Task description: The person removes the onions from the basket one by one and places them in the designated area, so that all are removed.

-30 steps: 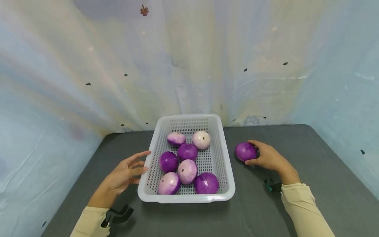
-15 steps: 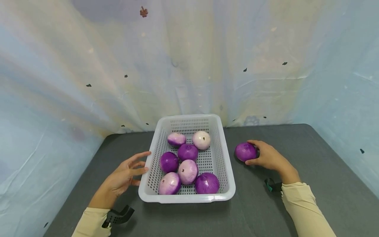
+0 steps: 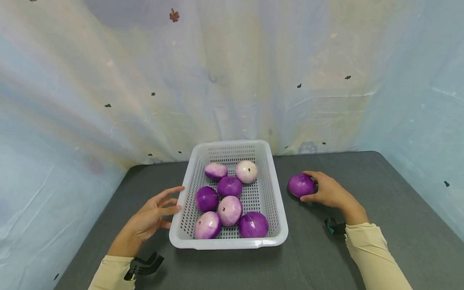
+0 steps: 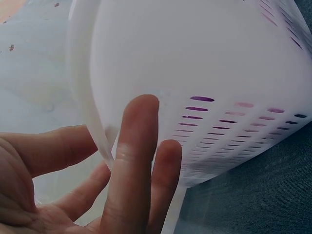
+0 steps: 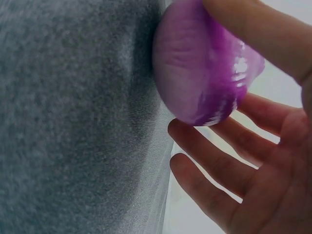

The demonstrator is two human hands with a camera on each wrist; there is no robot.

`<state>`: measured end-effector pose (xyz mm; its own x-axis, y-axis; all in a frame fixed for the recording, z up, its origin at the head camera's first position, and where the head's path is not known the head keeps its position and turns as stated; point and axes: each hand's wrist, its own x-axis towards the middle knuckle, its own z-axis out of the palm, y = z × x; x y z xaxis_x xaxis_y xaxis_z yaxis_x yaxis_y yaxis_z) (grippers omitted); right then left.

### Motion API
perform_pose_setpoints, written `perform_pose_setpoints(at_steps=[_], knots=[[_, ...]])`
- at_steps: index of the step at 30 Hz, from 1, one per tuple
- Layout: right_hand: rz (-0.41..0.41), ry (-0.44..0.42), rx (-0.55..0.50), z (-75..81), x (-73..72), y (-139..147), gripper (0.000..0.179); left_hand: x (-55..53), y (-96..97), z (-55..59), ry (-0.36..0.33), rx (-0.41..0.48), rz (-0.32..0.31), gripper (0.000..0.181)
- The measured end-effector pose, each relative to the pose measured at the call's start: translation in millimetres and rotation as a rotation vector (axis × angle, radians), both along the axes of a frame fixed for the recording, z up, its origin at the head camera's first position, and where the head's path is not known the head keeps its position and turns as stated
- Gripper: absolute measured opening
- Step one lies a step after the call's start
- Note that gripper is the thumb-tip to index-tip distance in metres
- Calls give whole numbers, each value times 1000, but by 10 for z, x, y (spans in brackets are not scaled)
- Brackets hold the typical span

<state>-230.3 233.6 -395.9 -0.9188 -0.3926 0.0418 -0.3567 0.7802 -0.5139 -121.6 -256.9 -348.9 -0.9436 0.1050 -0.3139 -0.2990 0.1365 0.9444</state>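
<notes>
A purple onion (image 3: 301, 185) rests on the dark table to the right of the basket. My right hand (image 3: 326, 191) grips it from its right side, thumb and fingers around it; in the right wrist view the onion (image 5: 195, 68) sits between them against the tabletop, the lower fingers spread. The white perforated basket (image 3: 282, 225) holds several purple and pale onions, one of them a large purple onion (image 3: 253, 224) at the front right. My left hand (image 3: 146, 217) is at the basket's left side, its fairly straight fingers touching the rim and side wall, also seen on the white wall (image 4: 161, 53) in the left wrist view.
The dark grey table (image 3: 232, 270) extends in front of the basket and to both sides. A pale patterned curtain (image 3: 232, 72) stands close behind the basket, with light blue sheeting (image 3: 427, 133) along the right. A black strap (image 3: 145, 265) is on the left wrist.
Both hands, the basket and the onions stay in place. Only a very slight shift of the head view shows.
</notes>
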Motion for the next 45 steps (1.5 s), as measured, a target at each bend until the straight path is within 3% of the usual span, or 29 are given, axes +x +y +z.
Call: perform_pose_setpoints(at_steps=[13,32,36,45], knots=[[2,4,6,6,5,-3,86,34,-42,20,30,34,-104,81],[40,12,1,26,19,10,88,6,-68,24,30,27,-127,81],[37,24,-2,117,57,-12,91,-9,-70,22,28,30,-130,81],[59,72,-41,525,282,-227,87,3,-71,9,17,23,-117,81]])
